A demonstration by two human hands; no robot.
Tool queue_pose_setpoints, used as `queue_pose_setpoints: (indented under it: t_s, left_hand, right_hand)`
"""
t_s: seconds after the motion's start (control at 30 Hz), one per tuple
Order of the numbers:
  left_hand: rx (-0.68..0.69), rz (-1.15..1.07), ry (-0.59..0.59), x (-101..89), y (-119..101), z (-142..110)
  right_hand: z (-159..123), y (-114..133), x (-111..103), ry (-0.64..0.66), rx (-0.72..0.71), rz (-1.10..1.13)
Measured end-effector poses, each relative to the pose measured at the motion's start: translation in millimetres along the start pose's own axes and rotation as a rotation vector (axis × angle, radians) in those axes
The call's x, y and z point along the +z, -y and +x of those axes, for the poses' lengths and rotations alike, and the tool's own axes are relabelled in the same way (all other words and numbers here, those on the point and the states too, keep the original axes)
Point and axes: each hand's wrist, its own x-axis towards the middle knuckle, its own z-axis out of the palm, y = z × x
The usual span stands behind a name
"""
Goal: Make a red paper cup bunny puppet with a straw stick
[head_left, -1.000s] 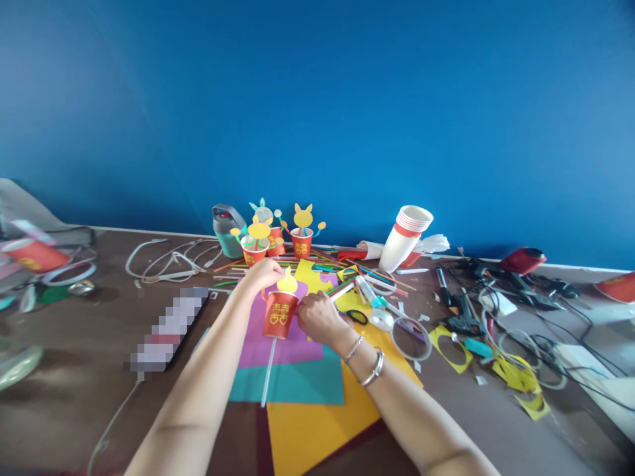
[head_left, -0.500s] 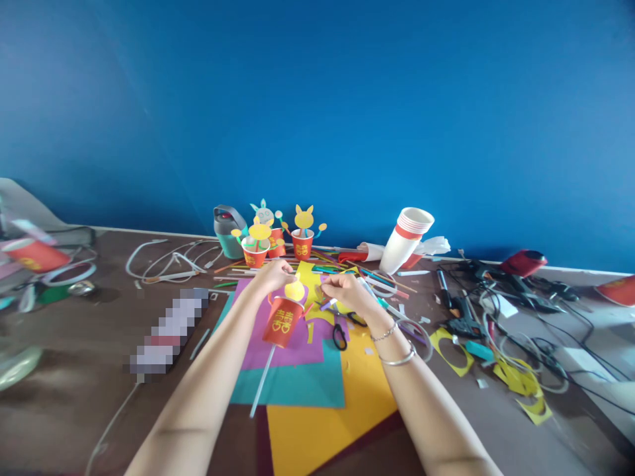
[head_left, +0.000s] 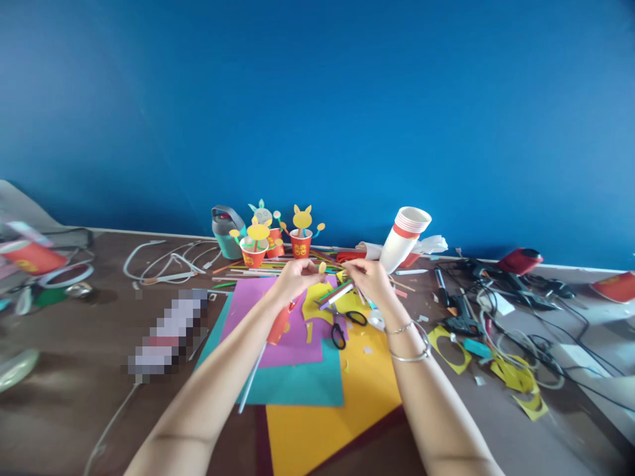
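My left hand [head_left: 299, 277] is closed in a pinch on a small yellow paper oval [head_left: 322, 267] at its fingertips. Just to its right, my right hand [head_left: 368, 276] has its fingers pressed together; what they hold is too small to make out. Below my left wrist a red paper cup [head_left: 278, 328] with a clear straw [head_left: 252, 377] is partly hidden by my forearm. Black-handled scissors [head_left: 338, 335] rest on purple paper [head_left: 297, 354] and yellow paper, near several coloured sticks [head_left: 337, 297].
Behind my hands stand several red cups with paper animal figures [head_left: 300, 246], beside a teal bottle [head_left: 228, 241]. A tilted stack of white cups [head_left: 399, 248] is at back right. Glue guns [head_left: 464, 318], cables and yellow scraps [head_left: 449, 350] lie right; white cable [head_left: 163, 271] lies left.
Both hands have shifted right. A small yellow oval now shows at my left fingertips. The red cup, earlier in full view between my arms, is now mostly covered by my left forearm.
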Motion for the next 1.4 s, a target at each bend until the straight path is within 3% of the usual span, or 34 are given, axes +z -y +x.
queue_pose_setpoints:
  t_s: [0.03, 0.1, 0.2, 0.33, 0.57, 0.73, 0.8, 1.0, 1.23, 1.4]
  left_hand:
    - [-0.008, 0.005, -0.011, -0.8, -1, 0]
    - [-0.025, -0.008, -0.010, -1.8, -1, 0]
    - [-0.028, -0.036, 0.022, -0.8, 1, 1]
    - [-0.020, -0.014, 0.056, 0.2, 6, 2]
    - [0.039, 0.089, 0.031, -3.2, 3, 0]
    - [0.098, 0.130, -0.067, -4.8, 4, 2]
    - [0.125, 0.182, -0.117, -5.4, 5, 3]
    - [0.231, 0.296, -0.199, -1.9, 0, -2]
    - [0.322, 0.422, -0.273, 5.4, -6, -9]
    - [0.371, 0.503, -0.279, 7.4, -9, -10]
  right_hand:
    - [2, -5, -8, -0.023, 0.061, -0.195]
    - [4, -15, -18, 0.051, 0.238, -0.554]
    - [5, -25, -17, 0.139, 0.347, -0.686]
    - [3, -31, -5, 0.176, 0.332, -0.693]
    - [8, -26, -16, 0.123, 0.263, -0.521]
    - [0, -15, -14, 0.193, 0.088, 0.156]
    - [-3, -12, -9, 0.217, 0.067, 0.254]
    - [-3, -9, -1, 0.196, 0.114, 0.312]
    - [-5, 3, -2, 0.352, -0.089, 0.318]
    - [-6, 7, -1, 0.297, -0.156, 0.229]
